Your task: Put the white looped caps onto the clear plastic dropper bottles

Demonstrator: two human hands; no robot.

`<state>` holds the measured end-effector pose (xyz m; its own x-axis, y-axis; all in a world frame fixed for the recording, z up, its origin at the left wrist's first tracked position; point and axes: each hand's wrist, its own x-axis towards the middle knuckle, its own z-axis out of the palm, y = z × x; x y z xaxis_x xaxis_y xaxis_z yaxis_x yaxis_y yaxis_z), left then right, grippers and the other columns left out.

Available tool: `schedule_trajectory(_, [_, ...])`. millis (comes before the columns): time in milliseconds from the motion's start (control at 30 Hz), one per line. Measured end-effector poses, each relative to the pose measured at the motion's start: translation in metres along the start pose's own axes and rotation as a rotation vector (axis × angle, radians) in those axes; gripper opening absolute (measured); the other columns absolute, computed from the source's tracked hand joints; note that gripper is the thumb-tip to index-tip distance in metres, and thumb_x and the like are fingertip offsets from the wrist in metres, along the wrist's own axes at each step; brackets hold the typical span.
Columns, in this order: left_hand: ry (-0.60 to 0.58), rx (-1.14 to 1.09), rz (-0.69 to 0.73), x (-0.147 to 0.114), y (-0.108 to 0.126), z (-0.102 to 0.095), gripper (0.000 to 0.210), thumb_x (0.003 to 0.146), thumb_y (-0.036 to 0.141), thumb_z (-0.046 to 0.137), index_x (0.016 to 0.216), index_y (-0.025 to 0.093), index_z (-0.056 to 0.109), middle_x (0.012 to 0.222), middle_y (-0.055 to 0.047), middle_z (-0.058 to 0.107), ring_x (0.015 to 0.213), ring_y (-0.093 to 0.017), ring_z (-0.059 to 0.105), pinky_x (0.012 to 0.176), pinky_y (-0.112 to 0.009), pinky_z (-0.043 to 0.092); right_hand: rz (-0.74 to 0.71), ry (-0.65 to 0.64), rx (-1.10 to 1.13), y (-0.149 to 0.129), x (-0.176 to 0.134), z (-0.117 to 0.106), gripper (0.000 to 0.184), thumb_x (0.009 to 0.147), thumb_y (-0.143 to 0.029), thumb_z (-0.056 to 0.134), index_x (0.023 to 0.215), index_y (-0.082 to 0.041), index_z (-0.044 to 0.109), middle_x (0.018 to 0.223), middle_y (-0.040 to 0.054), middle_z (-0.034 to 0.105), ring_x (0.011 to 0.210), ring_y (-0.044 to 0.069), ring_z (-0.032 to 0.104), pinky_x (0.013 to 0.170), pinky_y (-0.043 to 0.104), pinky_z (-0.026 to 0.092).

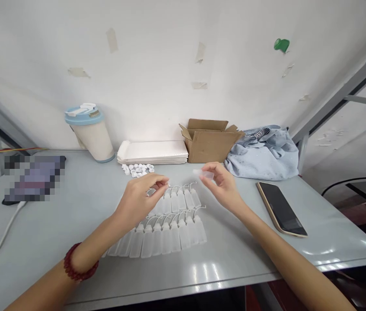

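My right hand [221,183] pinches a small translucent plastic bottle [207,174] between thumb and fingers, holding it sideways above the table. My left hand [144,194] is closed, its thumb and fingertips pressed together over the bottles; a tiny white bit shows at the tips, too small to name. Beneath the hands lie two rows of similar squeeze bottles, a front row [166,240] and a back row [179,202], with thin curved white pieces at their necks. Part of both rows is hidden by my left hand and forearm. Small white caps [137,169] lie in a pile behind it.
Along the wall stand a blue-lidded tumbler [93,138], a stack of white envelopes [153,152], an opened cardboard box [213,146] and a light blue cloth bundle [263,157]. A phone [281,208] lies at right; a blurred device [36,177] with a white cable lies at left.
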<state>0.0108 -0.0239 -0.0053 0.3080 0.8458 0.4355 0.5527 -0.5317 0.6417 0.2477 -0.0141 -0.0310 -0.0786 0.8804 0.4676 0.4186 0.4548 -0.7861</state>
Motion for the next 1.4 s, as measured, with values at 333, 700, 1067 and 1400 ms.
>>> schedule_trajectory(333, [0.017,-0.245,-0.104,-0.009,0.013,0.007,0.01,0.082,0.025,0.06,0.085,0.02,0.069,0.086,-0.001,0.071,0.079,-0.016,0.066,0.075,-0.028,0.057,0.222,-0.227,0.561,-0.036,-0.027,0.026,0.018,0.078,-0.029,0.069,0.083,-0.02,0.054,0.09,0.0024,0.055,0.081,0.014,0.056,0.064,0.026,0.045])
schedule_trajectory(700, [0.042,-0.18,0.057,-0.015,0.015,0.014,0.014,0.086,0.018,0.054,0.086,0.019,0.068,0.096,-0.004,0.067,0.082,-0.014,0.064,0.07,-0.024,0.053,0.268,-0.166,0.549,-0.038,-0.03,0.031,0.023,0.079,-0.034,0.067,0.091,-0.021,0.052,0.085,0.0017,0.06,0.066,0.011,0.055,0.056,0.025,0.042])
schedule_trajectory(1067, [-0.088,-0.576,-0.365,-0.007,0.019,0.007,0.013,0.074,0.031,0.069,0.071,0.018,0.067,0.084,-0.004,0.07,0.084,-0.019,0.066,0.076,-0.031,0.056,-0.048,-0.095,0.261,-0.033,-0.036,0.033,0.015,0.086,-0.026,0.058,0.101,-0.024,0.056,0.099,0.0061,0.057,0.091,0.018,0.059,0.078,0.034,0.051])
schedule_trajectory(1400, [-0.158,-0.739,-0.363,-0.007,0.015,0.009,0.009,0.072,0.023,0.071,0.075,0.018,0.063,0.086,-0.002,0.066,0.084,-0.016,0.064,0.078,-0.029,0.055,-0.205,-0.132,0.063,-0.032,-0.035,0.029,0.021,0.087,-0.022,0.058,0.107,-0.024,0.056,0.098,0.006,0.061,0.09,0.018,0.06,0.079,0.034,0.052])
